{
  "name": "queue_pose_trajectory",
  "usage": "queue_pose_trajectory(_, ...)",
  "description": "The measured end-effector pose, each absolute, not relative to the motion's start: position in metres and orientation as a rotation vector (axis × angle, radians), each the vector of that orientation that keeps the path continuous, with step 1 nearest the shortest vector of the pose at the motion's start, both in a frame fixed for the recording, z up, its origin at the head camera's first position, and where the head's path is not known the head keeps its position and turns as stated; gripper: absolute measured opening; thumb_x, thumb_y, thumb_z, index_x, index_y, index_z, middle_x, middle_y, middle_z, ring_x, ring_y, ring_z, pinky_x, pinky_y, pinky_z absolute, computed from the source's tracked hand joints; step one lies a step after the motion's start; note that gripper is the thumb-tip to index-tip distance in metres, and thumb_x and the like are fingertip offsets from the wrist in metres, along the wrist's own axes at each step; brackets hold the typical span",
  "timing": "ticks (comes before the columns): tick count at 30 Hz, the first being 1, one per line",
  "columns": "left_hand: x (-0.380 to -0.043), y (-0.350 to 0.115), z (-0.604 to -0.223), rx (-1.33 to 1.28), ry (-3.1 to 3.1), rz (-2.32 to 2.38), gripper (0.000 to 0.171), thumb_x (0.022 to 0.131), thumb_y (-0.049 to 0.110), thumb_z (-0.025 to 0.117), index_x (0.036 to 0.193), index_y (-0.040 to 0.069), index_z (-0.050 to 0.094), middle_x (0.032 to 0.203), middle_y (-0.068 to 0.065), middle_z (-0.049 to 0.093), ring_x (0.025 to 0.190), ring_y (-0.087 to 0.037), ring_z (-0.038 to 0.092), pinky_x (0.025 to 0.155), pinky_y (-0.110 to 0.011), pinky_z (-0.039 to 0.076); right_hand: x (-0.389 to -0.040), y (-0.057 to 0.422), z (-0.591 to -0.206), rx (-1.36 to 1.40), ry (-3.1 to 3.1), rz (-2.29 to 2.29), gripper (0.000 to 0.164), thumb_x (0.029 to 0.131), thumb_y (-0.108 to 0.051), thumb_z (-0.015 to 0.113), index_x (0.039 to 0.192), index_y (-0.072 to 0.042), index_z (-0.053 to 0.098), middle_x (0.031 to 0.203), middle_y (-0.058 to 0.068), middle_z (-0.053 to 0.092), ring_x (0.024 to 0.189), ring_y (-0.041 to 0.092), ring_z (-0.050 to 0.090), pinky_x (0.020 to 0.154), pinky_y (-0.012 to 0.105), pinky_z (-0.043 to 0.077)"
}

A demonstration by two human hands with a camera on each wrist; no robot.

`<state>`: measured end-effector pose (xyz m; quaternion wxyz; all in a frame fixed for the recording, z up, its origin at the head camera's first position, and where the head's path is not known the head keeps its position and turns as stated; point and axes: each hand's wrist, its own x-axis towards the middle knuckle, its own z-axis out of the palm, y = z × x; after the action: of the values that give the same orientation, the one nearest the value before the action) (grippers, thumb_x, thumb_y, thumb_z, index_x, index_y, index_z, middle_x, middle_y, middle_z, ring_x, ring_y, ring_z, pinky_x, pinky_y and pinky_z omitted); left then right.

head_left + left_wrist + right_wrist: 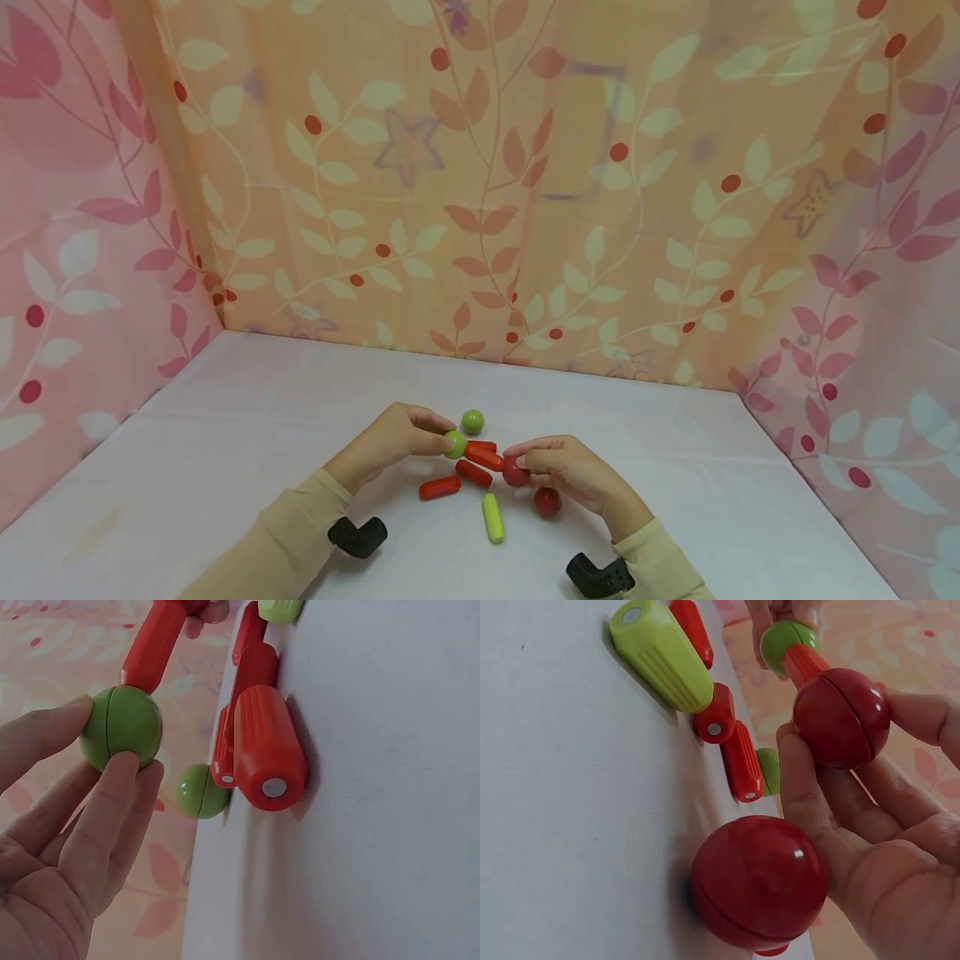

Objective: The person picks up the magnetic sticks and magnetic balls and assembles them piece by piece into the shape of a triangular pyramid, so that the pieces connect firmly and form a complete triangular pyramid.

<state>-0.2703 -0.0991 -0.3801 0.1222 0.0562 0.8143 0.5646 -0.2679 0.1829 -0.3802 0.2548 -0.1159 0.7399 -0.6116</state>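
Note:
My left hand (405,431) pinches a green ball (454,444) between thumb and fingertips. A red ribbed rod (484,459) runs from this ball to a dark red ball (515,472), which my right hand (568,472) holds by its fingertips. In the left wrist view, one end of the held rod (152,649) meets the green ball (124,727). The right wrist view has the held red ball (841,718) covering the rod's other end. The joined pieces are raised above the white tabletop (315,392).
Beneath and around the hands lie loose red rods (439,488), a yellow-green rod (493,518), another green ball (472,421) behind and another red ball (547,502) near the right hand. Pale metal discs (274,787) show on rod ends. Patterned cloth (480,167) walls the table's back and sides.

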Motion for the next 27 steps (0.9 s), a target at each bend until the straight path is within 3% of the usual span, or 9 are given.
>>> queue_pose_trajectory(13,-0.264,-0.094,-0.378,0.261,2.343,1.648,0.029,0.083,0.026,0.08,0.109,0.014,0.077,0.114,0.0,0.071,0.11,-0.021,0.056,0.091,-0.041,0.048,-0.263,0.178,-0.378,-0.307,2.052,-1.625,0.038,0.097,-0.025,0.062,0.121,0.003,0.068,0.104,0.009,0.076,0.094,0.016,0.069,0.087,0.028,0.057)
queue_pose_trajectory(19,-0.262,-0.093,-0.377,0.293,2.315,1.659,0.029,0.084,0.026,0.078,0.11,0.013,0.076,0.11,-0.001,0.073,0.105,-0.019,0.059,0.093,-0.043,0.048,-0.261,0.175,-0.377,-0.294,2.111,-1.604,0.036,0.094,-0.025,0.065,0.117,0.002,0.07,0.095,0.006,0.077,0.086,0.015,0.068,0.079,0.025,0.055)
queue_pose_trajectory(27,-0.262,-0.089,-0.376,0.296,2.292,1.679,0.03,0.084,0.023,0.079,0.111,0.011,0.075,0.11,-0.001,0.073,0.101,-0.017,0.063,0.092,-0.039,0.053,-0.26,0.169,-0.375,-0.278,2.161,-1.578,0.033,0.091,-0.024,0.068,0.114,0.0,0.072,0.094,0.003,0.075,0.089,0.015,0.064,0.076,0.024,0.053)
